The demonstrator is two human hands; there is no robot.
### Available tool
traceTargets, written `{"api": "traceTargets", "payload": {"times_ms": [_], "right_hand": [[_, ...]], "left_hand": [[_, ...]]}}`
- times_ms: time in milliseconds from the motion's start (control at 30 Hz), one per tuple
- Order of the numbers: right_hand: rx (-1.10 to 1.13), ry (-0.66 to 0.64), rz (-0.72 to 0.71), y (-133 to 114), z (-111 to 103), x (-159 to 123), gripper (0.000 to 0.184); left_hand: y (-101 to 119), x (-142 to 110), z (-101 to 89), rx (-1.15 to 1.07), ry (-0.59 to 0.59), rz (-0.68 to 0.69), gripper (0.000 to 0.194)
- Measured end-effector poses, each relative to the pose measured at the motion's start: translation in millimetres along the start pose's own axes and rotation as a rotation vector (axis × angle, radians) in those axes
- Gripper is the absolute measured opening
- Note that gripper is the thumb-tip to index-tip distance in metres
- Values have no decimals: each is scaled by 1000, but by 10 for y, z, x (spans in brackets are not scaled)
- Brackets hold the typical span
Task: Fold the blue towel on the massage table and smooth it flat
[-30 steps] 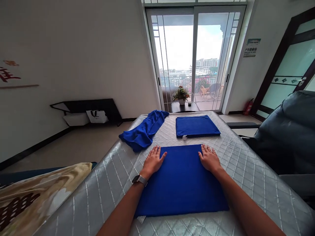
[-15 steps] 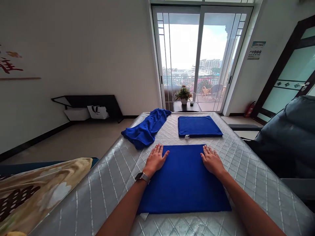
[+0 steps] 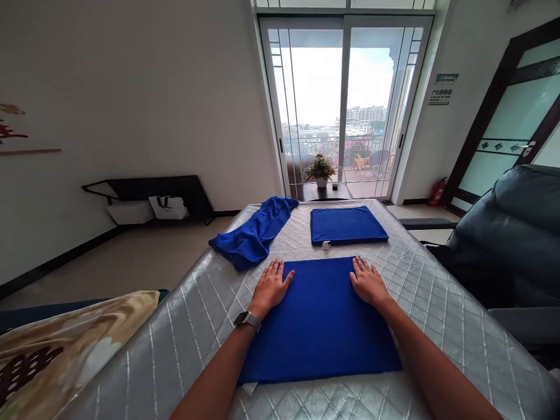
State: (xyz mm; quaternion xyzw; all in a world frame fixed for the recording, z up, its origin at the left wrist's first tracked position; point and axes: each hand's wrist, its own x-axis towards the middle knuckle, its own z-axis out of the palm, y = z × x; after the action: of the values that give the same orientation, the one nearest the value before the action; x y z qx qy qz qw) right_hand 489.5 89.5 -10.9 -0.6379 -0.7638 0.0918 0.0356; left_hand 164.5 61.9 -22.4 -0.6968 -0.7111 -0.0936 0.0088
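Observation:
My left hand (image 3: 271, 287) lies flat on the near left edge of a folded blue towel (image 3: 319, 321), fingers spread and not gripping. My right hand (image 3: 368, 284) rests the same way on its near right edge. A small white tag (image 3: 249, 388) pokes out at the towel's lower edge. Beyond it lie a second folded blue towel (image 3: 345, 226) and, to the left, a crumpled blue towel (image 3: 254, 233). Neither hand touches these two. All three rest on a quilted silver mattress (image 3: 175, 361).
A patterned beige blanket (image 3: 56, 344) lies at lower left, and a dark leather armchair (image 3: 507, 245) stands to the right. Ahead, a potted plant (image 3: 321, 169) sits on a small dark table (image 3: 326, 191) before glass balcony doors (image 3: 345, 105).
Both hands stay flat on the near towel. The whole view shifts slightly as my head moves, and the towels have not visibly moved.

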Motion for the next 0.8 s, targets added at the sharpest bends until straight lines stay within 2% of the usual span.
{"api": "traceTargets", "payload": {"times_ms": [133,333,433,533,667,733,800], "right_hand": [[21,20,5,4,22,28,67],[23,56,10,-2,60,23,68],[35,66,10,-14,55,18,68],[50,77,8,-22,51,17,68],[32,81,-6,-1,63,9,67],[8,67,-29,25,73,0,66],[-10,57,-48,48,82,-4,65]], "left_hand": [[12,0,-8,19,-16,-1,86],[-8,67,-97,67,-112,-13,89],[154,121,-160,104,-69,-24,90],[622,141,-164,66,50,98,84],[1502,102,-52,-92,77,398,72],[1840,88,26,-142,77,459,70],[2026,89,98,-164,64,461,69]]}}
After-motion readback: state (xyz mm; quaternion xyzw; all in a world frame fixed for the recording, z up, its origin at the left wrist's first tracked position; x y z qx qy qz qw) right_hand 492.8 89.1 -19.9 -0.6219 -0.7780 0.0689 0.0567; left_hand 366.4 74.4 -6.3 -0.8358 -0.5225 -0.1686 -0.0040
